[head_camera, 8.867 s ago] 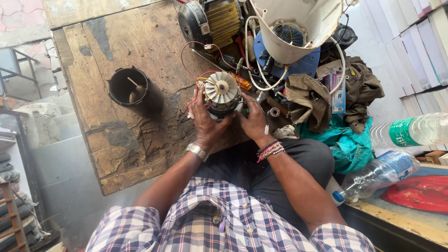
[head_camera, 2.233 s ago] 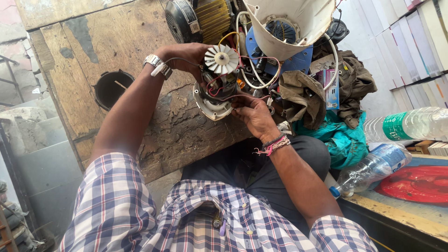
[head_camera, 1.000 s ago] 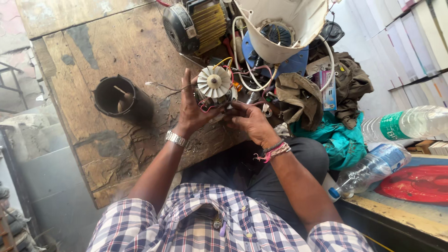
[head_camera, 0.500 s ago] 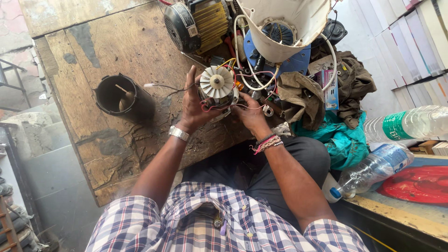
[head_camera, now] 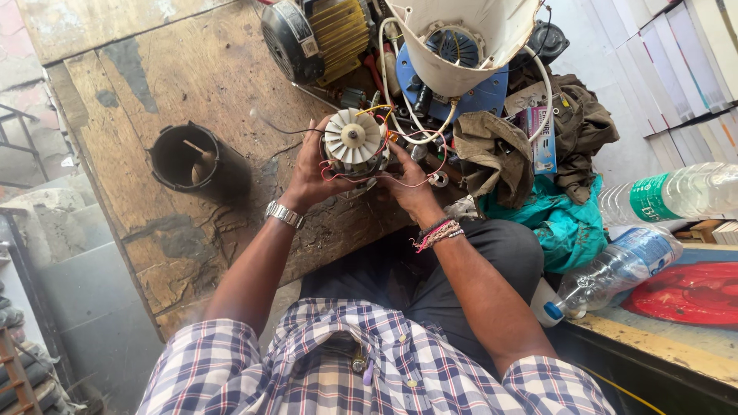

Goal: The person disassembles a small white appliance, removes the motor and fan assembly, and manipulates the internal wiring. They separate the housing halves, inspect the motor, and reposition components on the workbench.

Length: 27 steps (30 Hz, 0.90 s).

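I'm gripping the small motor (head_camera: 354, 146) w/ both hands, just above the wooden counter (head_camera: 154, 92), fan end facing up at me. My left hand (head_camera: 311, 173) is wrapping round its left side, fingers curled on the casing. My right hand (head_camera: 407, 180) is closing on the right side, by the red wires (head_camera: 423, 180). A couple secs ago I was lifting it higher up near the white housing (head_camera: 461, 38); now I'm bringing it back low & steadying it, so I judge I'm settling in for close work on the wiring. Black pot (head_camera: 184, 157) is sitting well apart, left.
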Tool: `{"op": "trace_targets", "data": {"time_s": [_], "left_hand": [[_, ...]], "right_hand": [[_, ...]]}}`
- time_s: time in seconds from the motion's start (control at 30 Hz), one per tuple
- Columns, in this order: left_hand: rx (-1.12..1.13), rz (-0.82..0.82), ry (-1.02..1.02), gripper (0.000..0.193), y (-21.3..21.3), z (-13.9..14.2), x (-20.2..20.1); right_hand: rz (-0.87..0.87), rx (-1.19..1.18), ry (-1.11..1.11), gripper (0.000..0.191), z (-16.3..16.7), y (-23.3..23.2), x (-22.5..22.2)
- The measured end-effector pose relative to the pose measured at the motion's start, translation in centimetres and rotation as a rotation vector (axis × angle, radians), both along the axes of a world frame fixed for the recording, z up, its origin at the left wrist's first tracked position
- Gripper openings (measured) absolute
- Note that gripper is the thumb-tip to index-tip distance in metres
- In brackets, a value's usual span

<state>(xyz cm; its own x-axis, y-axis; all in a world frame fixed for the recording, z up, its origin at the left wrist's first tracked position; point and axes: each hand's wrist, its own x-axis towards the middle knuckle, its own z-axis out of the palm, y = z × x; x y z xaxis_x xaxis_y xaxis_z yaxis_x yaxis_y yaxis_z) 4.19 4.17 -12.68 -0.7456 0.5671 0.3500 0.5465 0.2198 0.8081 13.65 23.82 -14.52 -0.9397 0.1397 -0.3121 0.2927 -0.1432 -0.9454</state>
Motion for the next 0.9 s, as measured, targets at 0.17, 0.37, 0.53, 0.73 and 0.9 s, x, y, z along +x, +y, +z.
{"op": "trace_targets", "data": {"time_s": [0.17,0.37,0.53,0.73,0.9], "left_hand": [[0.002,0.022,-0.125,0.115,0.4,0.6,-0.3],[0.132,-0.002,-0.61,0.107,1.1,2.6,-2.0],[0.275,0.007,-0.56,0.1,1.3,3.5,-3.5],[0.285,-0.015,-0.537,0.105,1.7,3.9,-3.9],[0.26,-0.026,-0.512,0.11,1.5,4.1,-3.8]], "right_hand": [[0.011,0.004,0.017,0.074,0.0,0.1,-0.1],[0.025,-0.014,-0.012,0.078,0.9,0.6,-0.5],[0.026,0.029,0.08,0.088,1.8,0.4,-0.7],[0.018,0.078,0.056,0.094,2.3,0.3,-0.8],[0.005,0.111,0.099,0.09,2.1,0.0,-0.8]]}}
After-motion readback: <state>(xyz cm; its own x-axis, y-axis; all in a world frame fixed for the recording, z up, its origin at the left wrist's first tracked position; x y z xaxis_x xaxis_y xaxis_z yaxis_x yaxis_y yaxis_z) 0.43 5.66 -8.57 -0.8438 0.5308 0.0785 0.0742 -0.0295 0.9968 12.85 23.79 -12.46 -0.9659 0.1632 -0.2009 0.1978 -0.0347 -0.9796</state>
